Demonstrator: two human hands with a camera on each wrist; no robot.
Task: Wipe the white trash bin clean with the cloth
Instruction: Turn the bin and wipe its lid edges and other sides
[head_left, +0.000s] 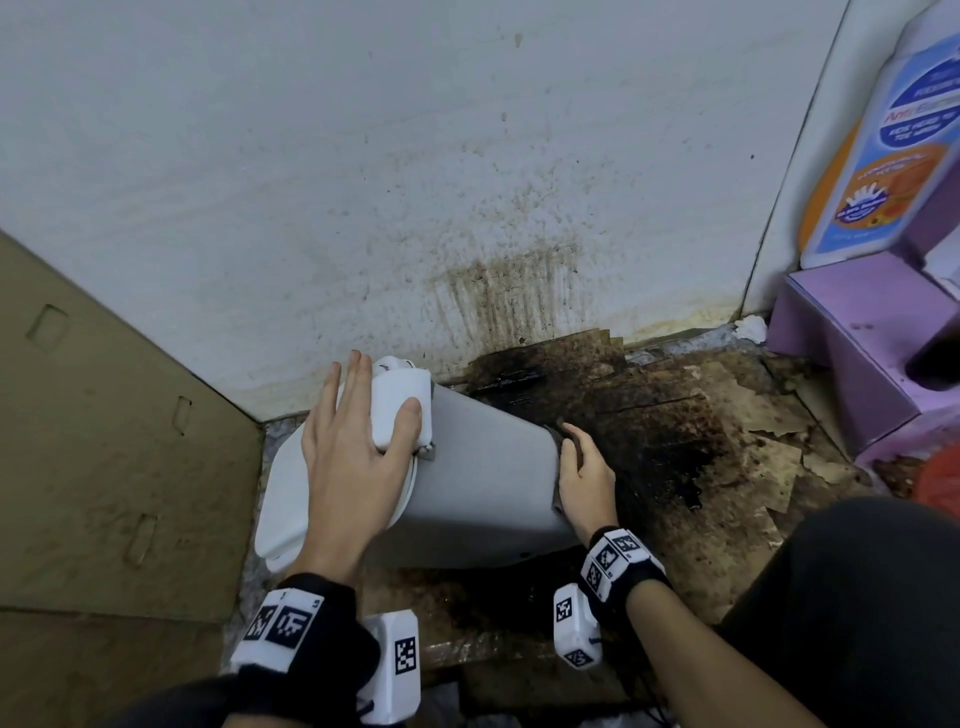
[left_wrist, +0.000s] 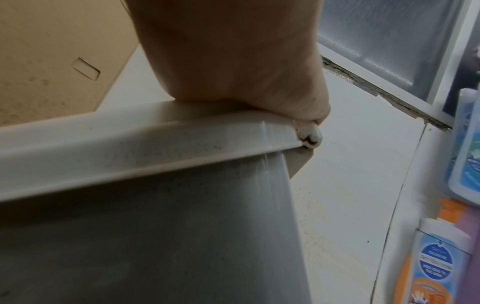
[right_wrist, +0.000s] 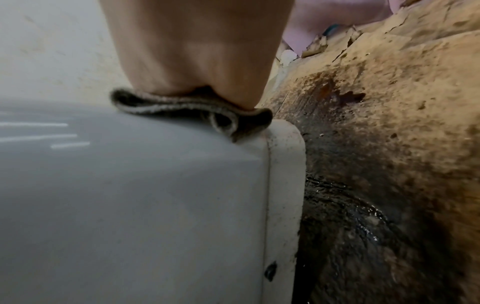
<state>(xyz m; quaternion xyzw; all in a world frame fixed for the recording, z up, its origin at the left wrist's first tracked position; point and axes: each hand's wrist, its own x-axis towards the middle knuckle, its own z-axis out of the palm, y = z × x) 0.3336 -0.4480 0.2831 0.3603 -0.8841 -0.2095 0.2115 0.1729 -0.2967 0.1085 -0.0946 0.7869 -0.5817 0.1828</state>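
Observation:
The white trash bin (head_left: 483, 467) lies tipped on its side on the floor, lid (head_left: 283, 499) to the left and base to the right. My left hand (head_left: 366, 415) lies flat on the lid end, fingers and thumb either side of the white hinge block (head_left: 400, 410); in the left wrist view the palm (left_wrist: 233, 51) rests on the lid rim (left_wrist: 130, 144). My right hand (head_left: 579, 462) grips a dark, dirty cloth (head_left: 557, 434) and presses it on the bin's base edge. The right wrist view shows the folded cloth (right_wrist: 182, 107) squeezed under the hand (right_wrist: 194, 41) on the bin (right_wrist: 130, 195).
Black, wet grime covers torn cardboard on the floor (head_left: 675, 441) right of the bin. Behind stands a stained white wall (head_left: 467, 208), and a brown cardboard sheet (head_left: 104, 441) leans at left. A purple box (head_left: 857, 353) and cleaner bottles (head_left: 893, 156) sit at right; my knee (head_left: 857, 597) is lower right.

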